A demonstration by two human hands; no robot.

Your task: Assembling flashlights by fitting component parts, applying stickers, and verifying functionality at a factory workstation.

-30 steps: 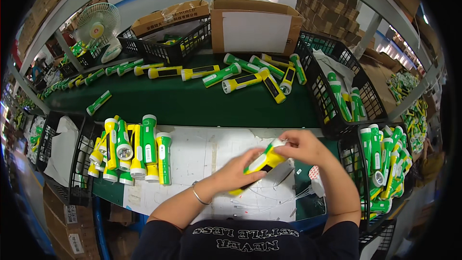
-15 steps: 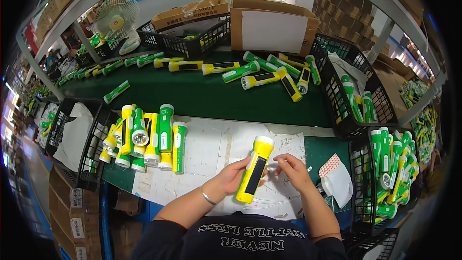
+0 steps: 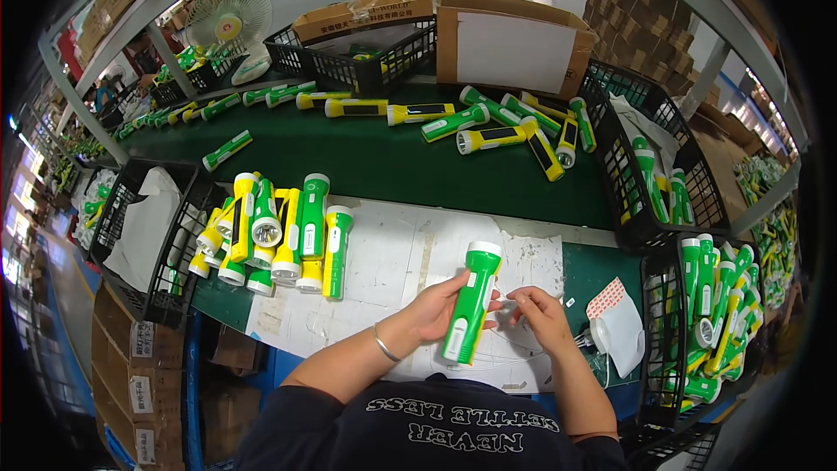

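Note:
My left hand point(image 3: 438, 308) is wrapped round a green and yellow flashlight point(image 3: 469, 314), its white head pointing away from me and its green side with a white switch facing up. Close to the flashlight's right side is my right hand point(image 3: 540, 316), its fingers curled and pinched together. Whatever those fingertips hold, if anything, is too small to make out. Left of my hands, a pile of green and yellow flashlights point(image 3: 311, 218) lies on the white work sheet point(image 3: 384, 270).
A green belt point(image 3: 349, 157) carries several flashlights across the back. Black crates stand at the left point(image 3: 166, 296) and right point(image 3: 660, 331), the right one full of flashlights. A white round lamp-like piece point(image 3: 599, 333) with a cord lies beside an orange-patterned sheet point(image 3: 606, 296).
The flashlight has turned over in my left hand: its dark solar panel faced up before, its green switch side does now. My right hand's fingers have drawn together beside it.

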